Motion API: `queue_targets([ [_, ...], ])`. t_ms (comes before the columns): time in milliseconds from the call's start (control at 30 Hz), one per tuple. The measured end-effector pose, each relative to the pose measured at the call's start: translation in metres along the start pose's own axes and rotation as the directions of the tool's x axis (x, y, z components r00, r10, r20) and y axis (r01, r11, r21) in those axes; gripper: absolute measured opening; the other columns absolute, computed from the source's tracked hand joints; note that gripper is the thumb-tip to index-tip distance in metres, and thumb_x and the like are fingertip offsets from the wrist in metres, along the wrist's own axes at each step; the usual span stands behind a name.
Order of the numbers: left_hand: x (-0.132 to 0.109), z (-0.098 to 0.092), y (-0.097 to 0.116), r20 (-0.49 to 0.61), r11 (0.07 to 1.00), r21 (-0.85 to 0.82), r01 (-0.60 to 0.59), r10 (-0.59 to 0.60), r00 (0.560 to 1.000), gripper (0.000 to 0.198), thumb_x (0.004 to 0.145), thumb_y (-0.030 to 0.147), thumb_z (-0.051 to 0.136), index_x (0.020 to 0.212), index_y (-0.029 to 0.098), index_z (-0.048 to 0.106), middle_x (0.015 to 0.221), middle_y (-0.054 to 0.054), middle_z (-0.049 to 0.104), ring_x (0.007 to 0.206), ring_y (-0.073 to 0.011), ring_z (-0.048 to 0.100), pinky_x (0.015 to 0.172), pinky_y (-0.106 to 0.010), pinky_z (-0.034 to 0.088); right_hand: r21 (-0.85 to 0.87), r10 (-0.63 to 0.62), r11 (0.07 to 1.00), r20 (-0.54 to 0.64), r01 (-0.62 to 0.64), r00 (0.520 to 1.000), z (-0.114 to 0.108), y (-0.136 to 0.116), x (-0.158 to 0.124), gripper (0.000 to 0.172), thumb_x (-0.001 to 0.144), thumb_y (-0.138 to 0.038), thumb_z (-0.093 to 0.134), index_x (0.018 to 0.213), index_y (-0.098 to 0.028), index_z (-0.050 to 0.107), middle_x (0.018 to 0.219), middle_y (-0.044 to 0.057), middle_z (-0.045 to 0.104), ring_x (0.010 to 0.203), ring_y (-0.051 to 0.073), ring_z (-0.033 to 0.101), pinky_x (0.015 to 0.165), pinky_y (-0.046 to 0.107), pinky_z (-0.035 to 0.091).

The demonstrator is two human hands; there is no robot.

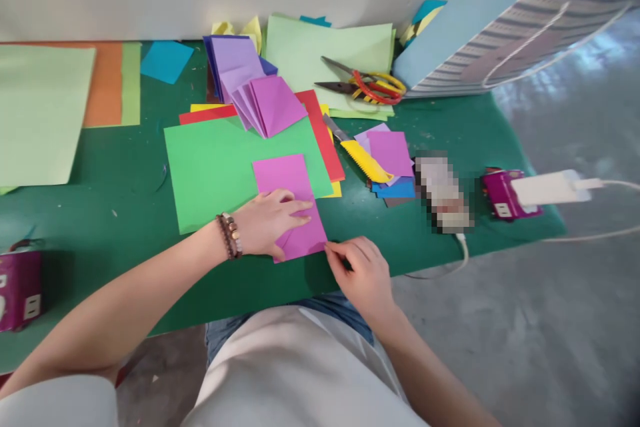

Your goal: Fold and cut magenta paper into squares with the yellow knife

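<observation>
A pink-purple paper strip (287, 183) lies on a green sheet (215, 167) near the front of the green table (125, 213). My left hand (267, 221) presses flat on its lower part, fingers stretched over a folded corner. My right hand (363, 270) pinches the strip's lower right corner at the table's front edge, fingers closed on the paper. A beaded bracelet (230, 235) sits on my left wrist.
Folded purple papers (265, 103), red and yellow sheets, scissors (365, 83) on a pale green sheet, a yellow-handled cutter (360, 157) and small paper squares (390, 160) lie behind. A striped bag (500, 33) stands at back right. Magenta boxes (505, 193) (17, 290) sit at the edges.
</observation>
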State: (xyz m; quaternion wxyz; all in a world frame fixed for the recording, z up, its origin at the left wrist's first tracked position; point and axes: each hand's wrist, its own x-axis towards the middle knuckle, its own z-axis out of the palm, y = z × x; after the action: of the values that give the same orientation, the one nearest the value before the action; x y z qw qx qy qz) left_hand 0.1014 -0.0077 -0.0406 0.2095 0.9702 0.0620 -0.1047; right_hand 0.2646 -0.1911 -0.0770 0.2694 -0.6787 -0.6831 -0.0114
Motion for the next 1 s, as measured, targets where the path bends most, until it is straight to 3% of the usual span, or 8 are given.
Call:
queue_targets([
  [233, 0.001, 0.004, -0.001, -0.014, 1.0, 0.003, -0.001, 0.001, 1.0, 0.079, 0.068, 0.045, 0.082, 0.137, 0.023, 0.051, 0.153, -0.002, 0.039, 0.127, -0.0318, 0.036, 0.098, -0.045, 0.039, -0.024, -0.059, 0.998, 0.036, 0.06, 0.998, 0.011, -0.008, 0.001, 0.015, 0.089, -0.012, 0.055, 0.077, -0.02, 0.059, 0.065, 0.001, 0.056, 0.067, 0.016, 0.049, 0.065, 0.031, 0.039],
  [633, 0.0, 0.003, -0.001, -0.012, 1.0, 0.0, 0.001, -0.001, 1.0, 0.072, 0.072, 0.042, 0.08, 0.136, 0.024, 0.052, 0.153, -0.006, 0.038, 0.128, -0.0321, 0.036, 0.097, -0.045, 0.039, 0.126, -0.116, 0.986, 0.037, 0.11, 0.993, 0.026, -0.044, 0.003, 0.014, 0.089, -0.015, 0.056, 0.076, -0.02, 0.06, 0.064, 0.0, 0.056, 0.066, 0.014, 0.052, 0.064, 0.028, 0.042],
  [833, 0.0, 0.003, -0.001, -0.007, 1.0, -0.005, 0.0, 0.0, 1.0, 0.073, 0.073, 0.045, 0.078, 0.137, 0.024, 0.051, 0.153, -0.007, 0.039, 0.127, -0.0317, 0.037, 0.097, -0.045, 0.039, 0.064, 0.043, 0.997, -0.064, -0.039, 0.997, 0.002, -0.008, 0.003, 0.008, 0.088, -0.013, 0.057, 0.086, -0.02, 0.061, 0.07, 0.002, 0.06, 0.066, 0.015, 0.055, 0.063, 0.029, 0.044],
  [1000, 0.001, 0.002, -0.001, -0.019, 1.0, -0.009, 0.006, -0.006, 1.0, 0.077, 0.067, 0.045, 0.083, 0.135, 0.023, 0.053, 0.152, -0.006, 0.04, 0.126, -0.0321, 0.038, 0.094, -0.044, 0.04, -0.02, -0.015, 1.0, 0.001, 0.015, 1.0, -0.001, 0.005, 0.003, 0.009, 0.088, -0.014, 0.058, 0.083, -0.02, 0.061, 0.065, 0.0, 0.058, 0.063, 0.014, 0.053, 0.063, 0.029, 0.043],
])
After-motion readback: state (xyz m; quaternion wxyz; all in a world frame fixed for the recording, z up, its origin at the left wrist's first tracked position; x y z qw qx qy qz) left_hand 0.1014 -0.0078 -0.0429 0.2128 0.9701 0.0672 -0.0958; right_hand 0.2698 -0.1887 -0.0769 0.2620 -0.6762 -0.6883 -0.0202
